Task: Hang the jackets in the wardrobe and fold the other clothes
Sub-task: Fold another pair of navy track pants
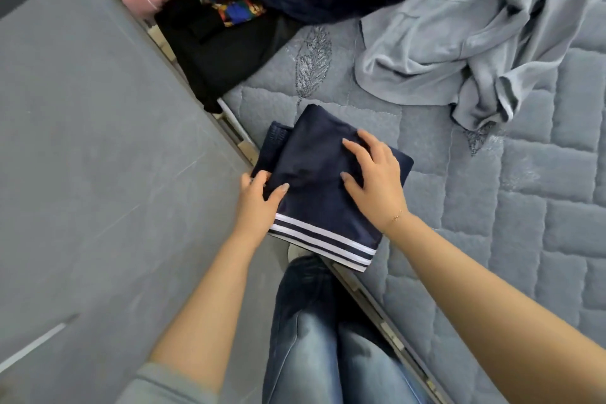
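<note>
A person standing at the edge of a bed [492, 256] finishes folding navy shorts [323, 180] with white stripes, which lie near the centre of the view, partly overhanging the bed's edge. At about 8 o'clock of the shorts, the left hand [257, 198] pinches the folded edge between thumb and fingers, seemingly to keep the layers from slipping. At 3 o'clock, the right hand [373, 174] lies flat with fingers spread, pressing the fabric smooth. Towards 11 o'clock, pink, black and dark blue clothes [229, 10] are heaped, apparently awaiting sorting. At 1 o'clock a grey garment [459, 52] sprawls unfolded on the quilt.
</note>
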